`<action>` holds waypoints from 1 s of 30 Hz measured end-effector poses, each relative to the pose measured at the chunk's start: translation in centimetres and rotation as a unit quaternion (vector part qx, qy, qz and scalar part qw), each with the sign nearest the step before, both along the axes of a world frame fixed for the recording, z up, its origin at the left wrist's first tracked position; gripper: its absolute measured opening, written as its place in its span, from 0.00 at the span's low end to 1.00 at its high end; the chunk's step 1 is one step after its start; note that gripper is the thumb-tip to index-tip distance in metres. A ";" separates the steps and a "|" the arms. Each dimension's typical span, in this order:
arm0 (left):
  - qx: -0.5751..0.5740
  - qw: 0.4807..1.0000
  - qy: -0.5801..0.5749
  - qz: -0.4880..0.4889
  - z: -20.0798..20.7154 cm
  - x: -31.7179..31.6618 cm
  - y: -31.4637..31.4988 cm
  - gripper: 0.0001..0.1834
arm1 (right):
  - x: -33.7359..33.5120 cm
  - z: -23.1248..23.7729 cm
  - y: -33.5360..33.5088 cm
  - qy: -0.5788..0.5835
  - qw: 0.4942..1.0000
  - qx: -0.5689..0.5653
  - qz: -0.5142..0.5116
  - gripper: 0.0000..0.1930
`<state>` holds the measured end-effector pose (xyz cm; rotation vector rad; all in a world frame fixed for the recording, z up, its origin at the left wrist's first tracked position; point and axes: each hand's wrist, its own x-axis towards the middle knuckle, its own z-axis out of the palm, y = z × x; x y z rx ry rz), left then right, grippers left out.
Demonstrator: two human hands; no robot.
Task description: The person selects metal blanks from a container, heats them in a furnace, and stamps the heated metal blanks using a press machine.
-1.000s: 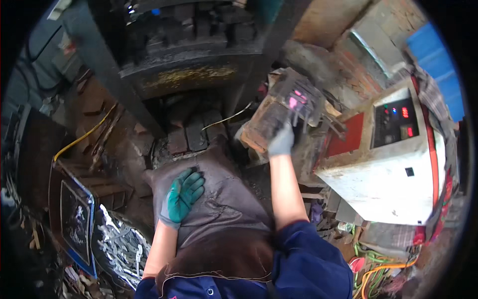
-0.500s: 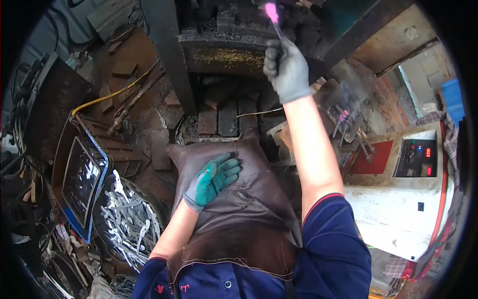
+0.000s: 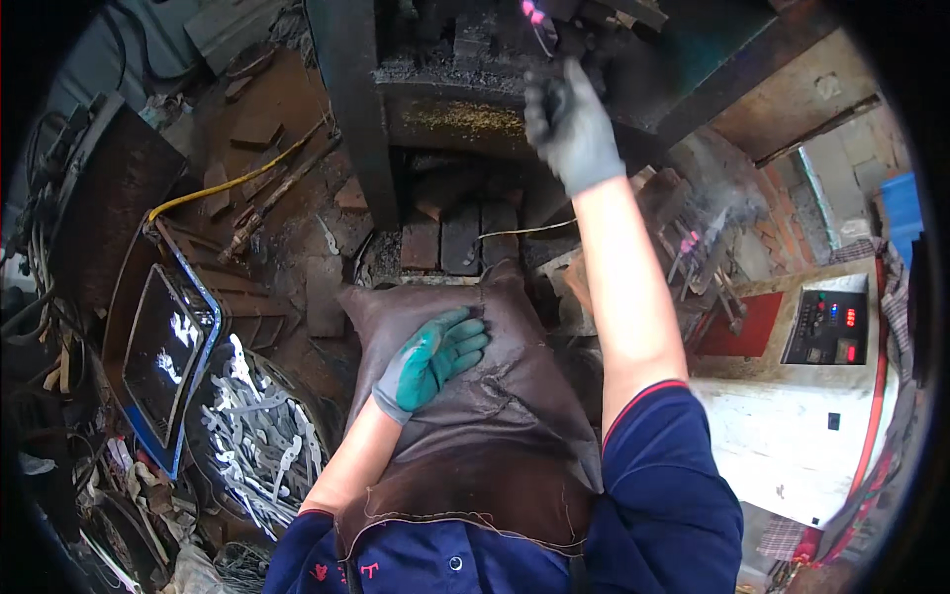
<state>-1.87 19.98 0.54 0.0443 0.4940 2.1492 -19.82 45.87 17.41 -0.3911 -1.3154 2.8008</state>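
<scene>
My left hand [image 3: 435, 358], in a green-and-grey work glove, rests on the brown leather apron [image 3: 465, 421] over my lap. Its fingers are stretched out and it holds nothing. My right hand [image 3: 574, 134], in a grey glove blackened at the fingers, reaches up to the dark machine [image 3: 450, 84]. Its fingers are apart, with nothing visible between them. Just beyond the fingertips, a slim metal piece with a glowing pink end [image 3: 539, 25] is at the machine, separate from the glove.
At the left, a round container holds several flat grey metal pieces [image 3: 259, 436]. Beside it stands a blue-rimmed bin [image 3: 213, 327]. On the right are a white control cabinet [image 3: 762, 426] and more glowing pieces [image 3: 690, 241] amid smoke. A yellow hose [image 3: 228, 184] crosses the floor.
My right hand has let go of the glowing metal piece, which has moved slightly farther away, and the fingers have opened. My left hand still rests on the apron.
</scene>
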 end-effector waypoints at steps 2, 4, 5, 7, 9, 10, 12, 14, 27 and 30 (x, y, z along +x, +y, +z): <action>0.001 1.000 0.001 -0.015 0.2 -0.4 0.3 0.36 | 4.7 -2.3 1.0 0.009 1.000 -0.024 0.011 0.21; 0.002 1.000 0.011 -0.012 0.8 -0.3 0.1 0.36 | 9.7 -5.1 0.7 -0.026 0.999 0.001 -0.039 0.18; 0.007 1.000 0.016 -0.004 0.7 -0.1 0.1 0.36 | 12.1 -7.0 0.9 -0.054 0.997 -0.018 -0.046 0.17; -0.023 1.000 0.011 0.008 1.0 0.3 -0.1 0.34 | 16.8 -10.8 1.9 -0.093 0.992 -0.029 -0.078 0.16; -0.024 1.000 0.018 -0.003 0.4 0.2 0.1 0.33 | 20.5 -12.7 3.2 -0.152 0.971 -0.072 -0.171 0.14; -0.035 0.999 0.019 0.000 0.3 0.2 0.3 0.32 | 22.0 -13.5 4.4 -0.198 0.944 -0.129 -0.231 0.13; -0.045 0.999 0.026 -0.003 0.4 0.3 0.6 0.32 | 24.4 -16.1 7.8 -0.146 0.937 -0.151 -0.278 0.13; -0.044 0.999 0.012 -0.001 0.2 0.3 0.7 0.30 | 24.9 -16.1 10.0 -0.140 0.920 -0.126 -0.343 0.17; -0.069 0.997 0.017 0.003 1.3 0.8 1.1 0.30 | 21.8 -16.3 14.5 -0.140 0.891 0.117 -0.415 0.23; -0.087 0.996 0.015 0.006 1.1 0.6 1.1 0.31 | 22.5 -16.5 13.5 -0.154 0.890 0.131 -0.410 0.21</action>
